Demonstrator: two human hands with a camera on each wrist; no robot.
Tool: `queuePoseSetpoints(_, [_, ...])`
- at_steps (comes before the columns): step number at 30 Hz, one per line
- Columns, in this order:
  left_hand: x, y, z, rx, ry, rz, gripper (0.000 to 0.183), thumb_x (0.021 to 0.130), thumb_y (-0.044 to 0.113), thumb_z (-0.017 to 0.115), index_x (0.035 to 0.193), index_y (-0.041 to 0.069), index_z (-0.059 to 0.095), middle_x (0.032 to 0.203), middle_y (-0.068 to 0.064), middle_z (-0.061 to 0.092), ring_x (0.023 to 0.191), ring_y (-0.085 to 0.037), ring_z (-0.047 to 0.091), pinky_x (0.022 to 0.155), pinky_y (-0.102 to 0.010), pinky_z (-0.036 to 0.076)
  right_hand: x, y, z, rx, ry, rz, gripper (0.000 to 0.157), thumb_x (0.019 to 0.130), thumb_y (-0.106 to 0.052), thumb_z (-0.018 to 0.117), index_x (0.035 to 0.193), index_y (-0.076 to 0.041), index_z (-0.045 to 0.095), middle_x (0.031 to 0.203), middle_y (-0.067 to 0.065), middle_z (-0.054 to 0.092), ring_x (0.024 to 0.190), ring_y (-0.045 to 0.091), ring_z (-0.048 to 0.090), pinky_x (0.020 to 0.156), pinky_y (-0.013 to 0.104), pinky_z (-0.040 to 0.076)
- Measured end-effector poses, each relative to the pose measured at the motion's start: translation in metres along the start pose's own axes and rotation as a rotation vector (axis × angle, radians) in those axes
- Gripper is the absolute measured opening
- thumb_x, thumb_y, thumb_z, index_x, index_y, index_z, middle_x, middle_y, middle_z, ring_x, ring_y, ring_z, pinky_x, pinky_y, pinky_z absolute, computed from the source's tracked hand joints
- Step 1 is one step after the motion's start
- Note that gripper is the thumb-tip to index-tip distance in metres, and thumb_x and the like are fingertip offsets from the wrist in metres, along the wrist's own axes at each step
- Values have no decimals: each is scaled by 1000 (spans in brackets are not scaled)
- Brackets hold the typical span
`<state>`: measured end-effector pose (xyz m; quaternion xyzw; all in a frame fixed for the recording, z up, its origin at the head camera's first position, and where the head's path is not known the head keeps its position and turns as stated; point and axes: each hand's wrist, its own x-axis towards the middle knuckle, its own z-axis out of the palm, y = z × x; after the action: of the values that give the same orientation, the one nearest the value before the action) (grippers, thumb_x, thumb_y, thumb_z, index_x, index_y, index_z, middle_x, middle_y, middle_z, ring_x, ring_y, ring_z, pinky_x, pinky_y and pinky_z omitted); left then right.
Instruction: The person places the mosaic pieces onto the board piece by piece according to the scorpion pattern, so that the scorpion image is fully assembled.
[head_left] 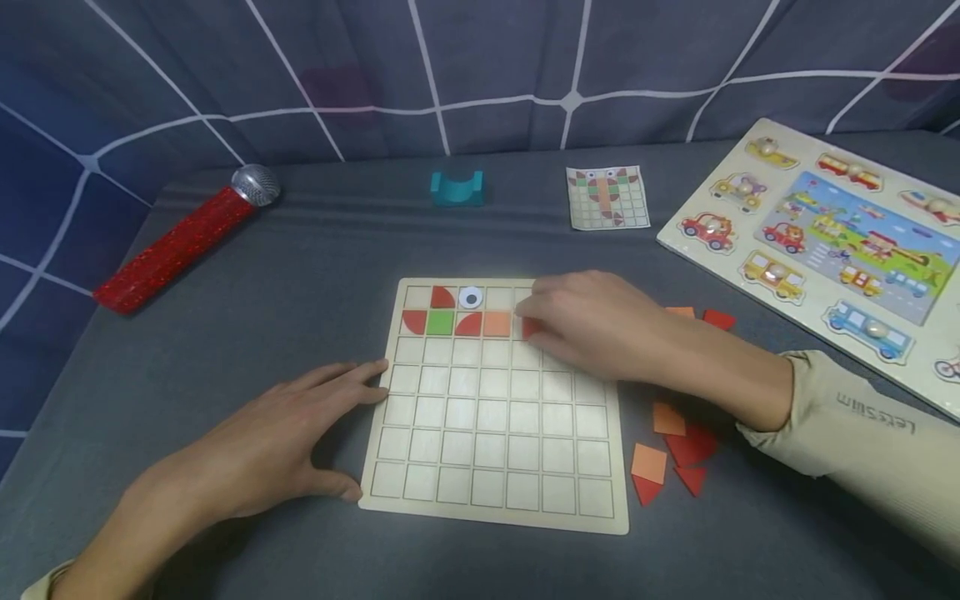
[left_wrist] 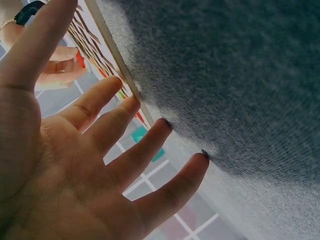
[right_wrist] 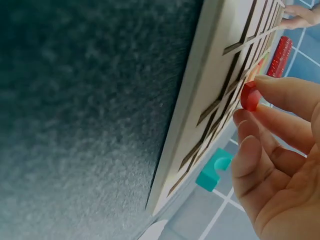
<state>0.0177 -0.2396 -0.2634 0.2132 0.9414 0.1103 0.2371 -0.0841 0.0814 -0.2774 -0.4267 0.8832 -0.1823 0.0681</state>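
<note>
A wooden grid board lies flat on the dark cloth. In its top rows sit several red quarter-circle tiles, a green square tile, an orange square tile and a round eye tile. My right hand is over the board's upper right and pinches a red curved tile between thumb and forefinger. At the board's left edge my left hand rests with fingers spread, fingertips against the rim and thumb at the lower left corner.
Loose orange tiles and red tiles lie right of the board, partly under the right arm. Behind stand a pattern card and a teal block. A red microphone lies left, a vehicle puzzle right.
</note>
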Motion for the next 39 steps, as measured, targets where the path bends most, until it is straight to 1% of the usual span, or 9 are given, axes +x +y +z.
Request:
queuePoseSetpoints(6, [-1,-1,-1,-7,4,-5,93,60,52,90,141,28,52,156,2,35,139,-34,34,96,-69,38,11,0,4,-15,9,7,8,87,-7,67,82,-13,66,70,-3,52,61,17,49,56,34,42])
queuePoseSetpoints(12, [-1,-1,0,-1,-10,-18,94,59,52,90,141,28,52,157,3,34,139,-33,34,96,-69,38,17,-2,6,-23,-8,9,11,86,-5,65,79,-13,65,67,-2,49,61,18,46,55,34,40])
queuePoseSetpoints(19, [-1,-1,0,-1,-1,-16,94,59,51,91,141,29,51,156,2,36,139,-34,35,95,-69,39,17,-3,5,-21,-10,14,6,87,-7,67,86,-13,67,70,-3,52,63,17,49,58,34,42])
queuePoseSetpoints(26, [-1,-1,0,4,8,1,93,59,52,90,140,28,52,156,4,35,139,-33,34,96,-69,38,15,-4,4,0,-13,21,7,86,-7,68,90,-13,68,71,-4,54,65,16,50,59,32,41])
queuePoseSetpoints(32, [0,-1,0,3,3,-3,94,59,53,90,141,29,51,156,3,35,139,-33,35,95,-68,38,14,-4,3,7,-25,23,9,86,-7,69,92,-13,68,72,-4,54,66,17,50,61,33,41])
queuePoseSetpoints(39, [1,0,1,-2,-12,-13,95,59,53,90,141,28,51,156,3,35,139,-34,34,96,-69,37,7,-1,-2,25,-44,28,12,86,-10,70,98,-13,70,77,-4,58,71,17,53,67,34,45])
